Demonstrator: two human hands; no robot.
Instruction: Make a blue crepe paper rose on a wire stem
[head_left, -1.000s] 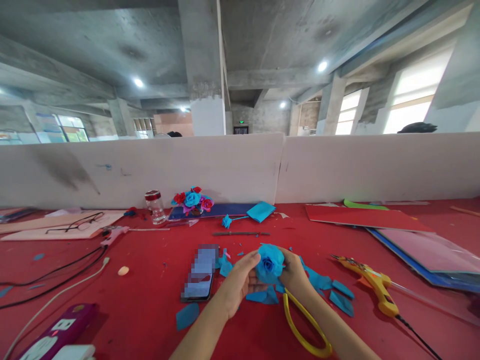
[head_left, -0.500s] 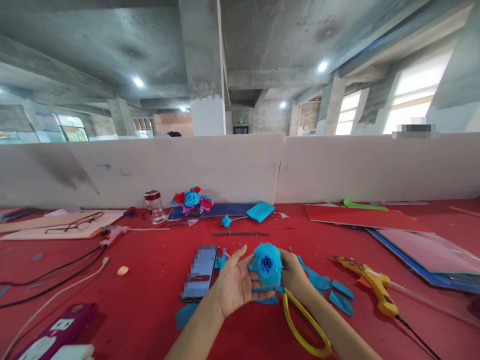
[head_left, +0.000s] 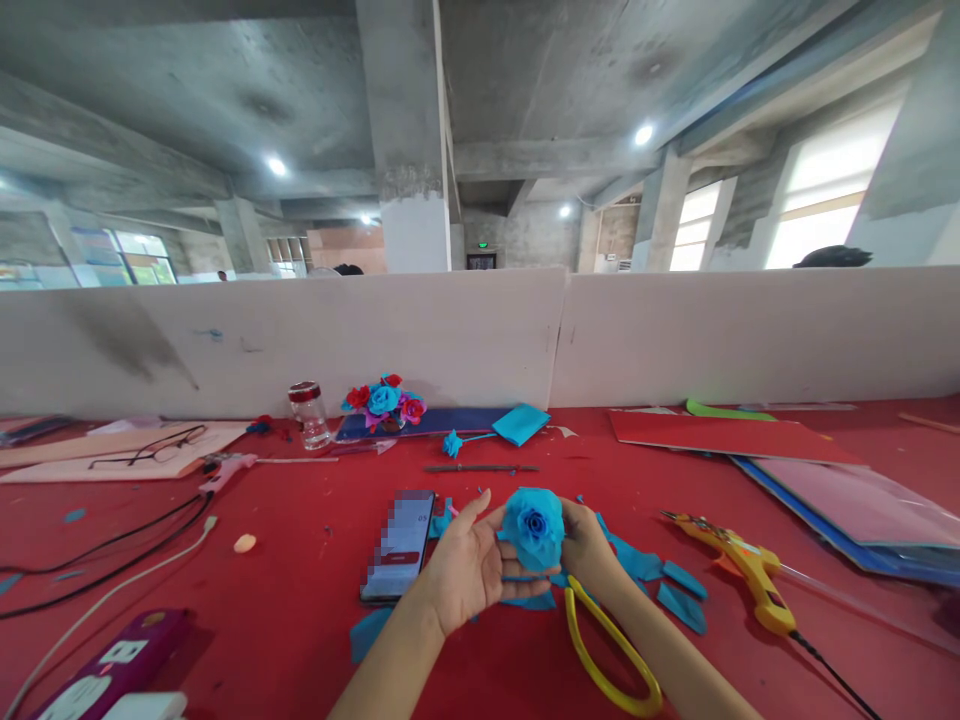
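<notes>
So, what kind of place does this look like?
Probably a craft workshop: a ruffled blue paper-like flower in hand, a yellow plastic glue gun and a bare grey concrete ceiling all point that way.

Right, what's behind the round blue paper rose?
The left hand has fingers partly behind the rose; the right hand is at its right side. The rose's back and any stem are covered.
</notes>
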